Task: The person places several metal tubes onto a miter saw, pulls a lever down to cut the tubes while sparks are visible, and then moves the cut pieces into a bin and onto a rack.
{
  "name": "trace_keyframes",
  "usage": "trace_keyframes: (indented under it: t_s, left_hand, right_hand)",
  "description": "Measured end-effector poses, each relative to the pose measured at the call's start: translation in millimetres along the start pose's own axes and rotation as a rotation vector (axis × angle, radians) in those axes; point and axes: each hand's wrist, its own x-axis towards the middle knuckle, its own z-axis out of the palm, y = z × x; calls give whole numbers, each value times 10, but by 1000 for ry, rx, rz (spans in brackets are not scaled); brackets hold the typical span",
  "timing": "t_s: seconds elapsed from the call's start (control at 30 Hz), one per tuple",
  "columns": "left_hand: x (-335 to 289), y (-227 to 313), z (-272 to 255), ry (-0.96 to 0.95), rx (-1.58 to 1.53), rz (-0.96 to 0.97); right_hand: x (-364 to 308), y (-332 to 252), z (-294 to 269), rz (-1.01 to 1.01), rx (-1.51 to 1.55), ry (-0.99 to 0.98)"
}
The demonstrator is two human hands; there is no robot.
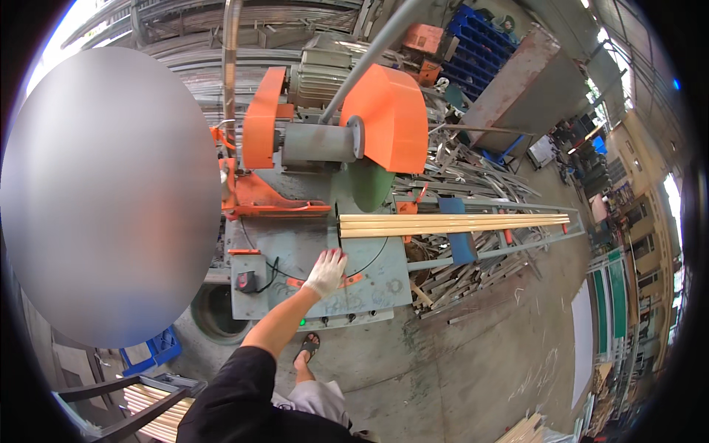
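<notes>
My left hand (326, 274), in a pale glove with bare fingertips, is on or just above the grey metal table (384, 284) of a cut-off saw. Its fingers stretch forward and hold nothing visible. Just beyond the fingertips are the near ends of several gold-coloured metal bars (450, 224), which lie side by side and run to the right. Over the far side of the table stands the saw's orange guard (388, 118), with a green disc (369, 184) below it. An orange clamp (281, 208) lies left of the bars' ends. My right hand is out of view.
A grey roller stand (502, 247) supports the bars at right. A red-black tape measure (246, 281) sits on the table's left. Metal offcuts (473, 284) pile beneath the stand. More gold bars (151, 410) rest in a rack at lower left. A blurred patch hides the left.
</notes>
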Motion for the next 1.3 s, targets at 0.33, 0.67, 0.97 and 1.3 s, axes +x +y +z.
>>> trace_keyframes:
  t_s: [0.33, 0.67, 0.97, 1.3]
  left_hand:
    - [1830, -240, 759, -88, 104, 22]
    - [859, -1057, 363, -89, 171, -9]
    - [-414, -2362, -488, -40, 172, -199]
    - [-1542, -3390, -900, 54, 243, -314]
  right_hand:
    - [302, -346, -463, 6, 131, -61]
    - [160, -133, -444, -61, 55, -130]
    - [1143, 84, -104, 54, 93, -71]
    - [1192, -801, 378, -59, -39, -76]
